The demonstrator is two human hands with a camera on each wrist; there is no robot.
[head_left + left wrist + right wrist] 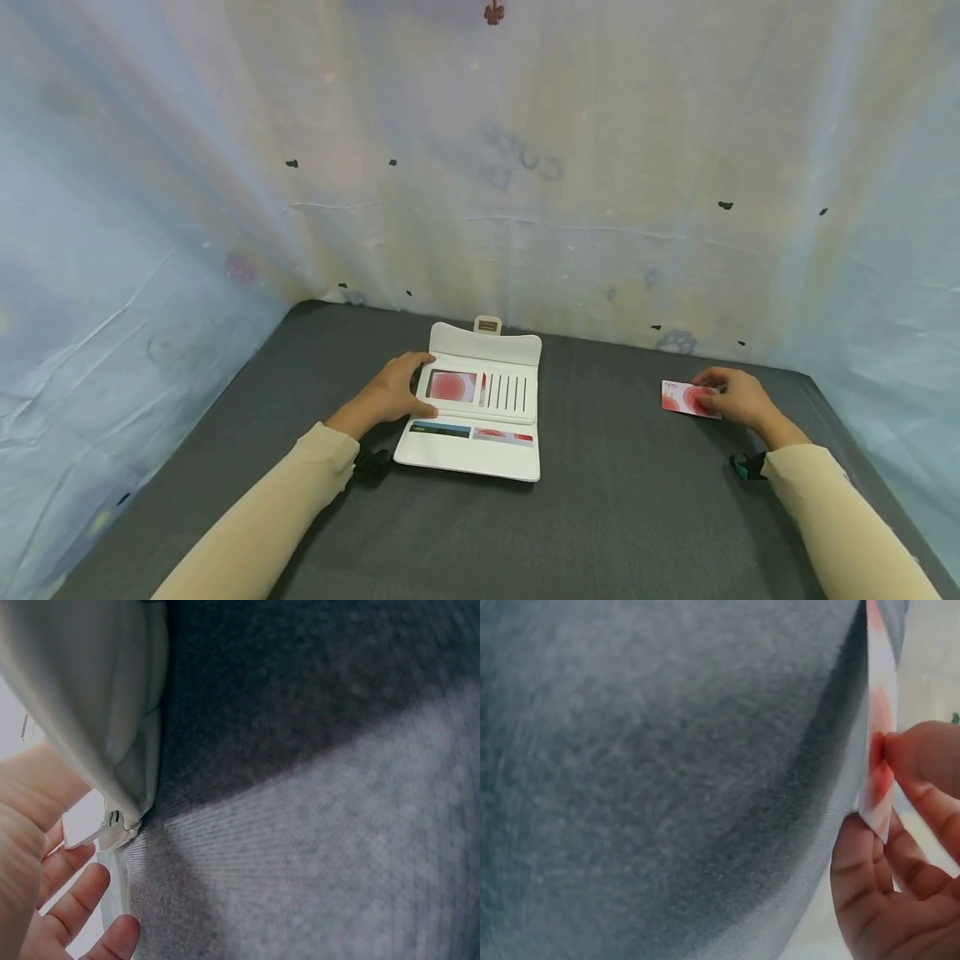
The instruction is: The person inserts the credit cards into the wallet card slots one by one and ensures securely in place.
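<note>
A white wallet (465, 462) lies unfolded on the dark cloth, cards showing in its lower slots and a red-and-pink card (452, 386) in its window. My left hand (392, 388) rests at the wallet's left edge, thumb and fingers spread apart. In the left wrist view, loosely bent fingers (79, 896) are beside the wallet's zipped side (124, 712). Over to the right, my right hand (738, 398) pinches a red-and-white card (681, 397) by its right end. The right wrist view has this card (881, 697) tilted on edge between thumb and fingers.
A dark grey cloth (600, 500) covers the table. Behind it and along both sides hangs a pale patterned curtain (600, 167). The wallet's clasp tab (487, 325) points toward the back edge. A wide stretch of cloth separates wallet and card.
</note>
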